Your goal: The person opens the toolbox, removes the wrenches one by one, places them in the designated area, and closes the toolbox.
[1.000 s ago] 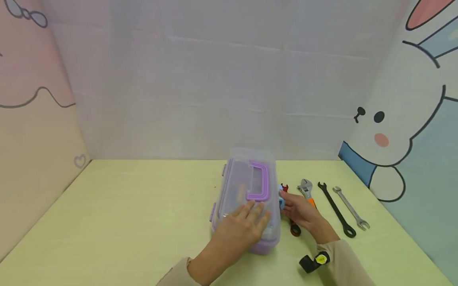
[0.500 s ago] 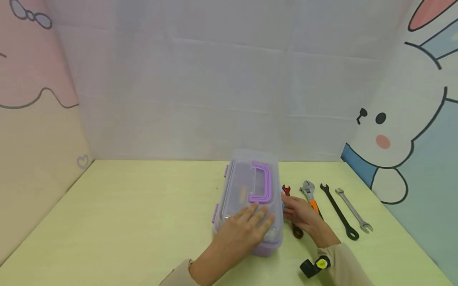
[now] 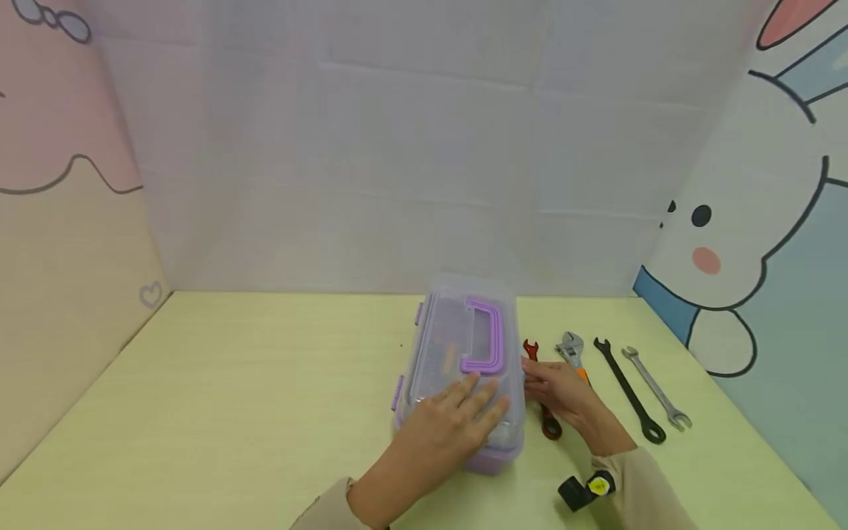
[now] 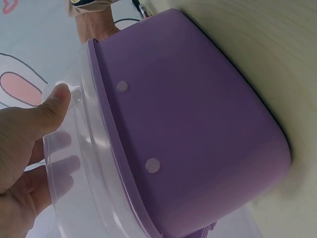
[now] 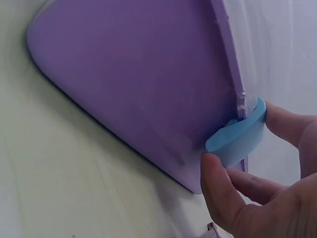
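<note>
- Since one second ago, the right hand (image 3: 563, 394) has been moving closer to the side of the purple box (image 3: 464, 368), and the blue latch (image 5: 237, 136) is now lying against the box instead of sticking out from it.
- The box is standing on the yellow-green surface (image 3: 232, 412), a little right of its middle, with the clear lid (image 3: 457, 346) on top.
- The left hand (image 3: 450, 430) is resting flat on the near part of the lid, fingers straight and apart, just below the purple handle (image 3: 486, 338).
- The right hand is pinching the blue latch on the right side of the box; thumb and fingers are clamped on it.
- Right of the box, four wrenches are lying in a row: a red one (image 3: 539, 383), an adjustable one (image 3: 571, 350), a black one (image 3: 629, 401) and a silver one (image 3: 657, 389).
</note>
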Demonstrator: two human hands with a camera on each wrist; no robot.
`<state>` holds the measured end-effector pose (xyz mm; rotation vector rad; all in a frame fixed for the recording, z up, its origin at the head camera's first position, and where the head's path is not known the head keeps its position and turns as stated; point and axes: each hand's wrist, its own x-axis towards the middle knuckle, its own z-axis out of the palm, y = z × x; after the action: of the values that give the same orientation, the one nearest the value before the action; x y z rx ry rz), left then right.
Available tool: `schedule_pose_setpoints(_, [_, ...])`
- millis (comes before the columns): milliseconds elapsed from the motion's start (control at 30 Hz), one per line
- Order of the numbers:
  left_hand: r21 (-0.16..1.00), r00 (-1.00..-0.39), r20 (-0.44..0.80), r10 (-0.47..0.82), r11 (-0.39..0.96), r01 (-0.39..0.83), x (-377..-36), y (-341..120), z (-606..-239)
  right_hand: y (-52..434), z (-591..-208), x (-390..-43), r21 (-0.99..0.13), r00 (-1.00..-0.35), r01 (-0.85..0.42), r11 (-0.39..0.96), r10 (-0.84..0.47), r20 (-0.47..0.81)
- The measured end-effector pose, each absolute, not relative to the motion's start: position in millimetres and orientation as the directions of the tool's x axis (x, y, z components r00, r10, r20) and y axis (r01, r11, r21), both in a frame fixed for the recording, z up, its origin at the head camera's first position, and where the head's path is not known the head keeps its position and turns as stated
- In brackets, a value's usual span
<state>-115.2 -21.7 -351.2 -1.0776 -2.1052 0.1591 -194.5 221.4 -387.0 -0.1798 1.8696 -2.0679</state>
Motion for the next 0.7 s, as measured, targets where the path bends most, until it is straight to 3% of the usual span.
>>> schedule_pose_setpoints(233, [-0.429, -0.350, 0.586, 0.730, 0.647, 0.630, -116.1, -23.4, -349.4, 218.7, -381.7, -196.0, -0.980, -0.918, 0.185, -0.078, -0.369, -0.144])
schedule_pose_setpoints(433, [-0.376, -0.391, 0.574, 0.719, 0.656, 0.654, -117.8, -23.4, -348.6, 219.2, -378.2, -198.9, -0.973, -0.913, 0.213, -0.093, -0.374, -0.164])
schedule_pose_setpoints(567, [-0.181, -0.464, 0.548, 0.695, 0.641, 0.746, -121.8, -30.8, -342.2, 221.4, -377.9, -198.8, -0.982, -0.918, 0.189, -0.007, -0.356, -0.175])
schedule_pose_setpoints(700, [0.053, -0.546, 0.603, 0.581, 0.655, 0.754, -134.4, -54.0, -327.3, 224.2, -367.0, -199.4, -0.966, -0.954, 0.099, 0.241, -0.252, -0.161])
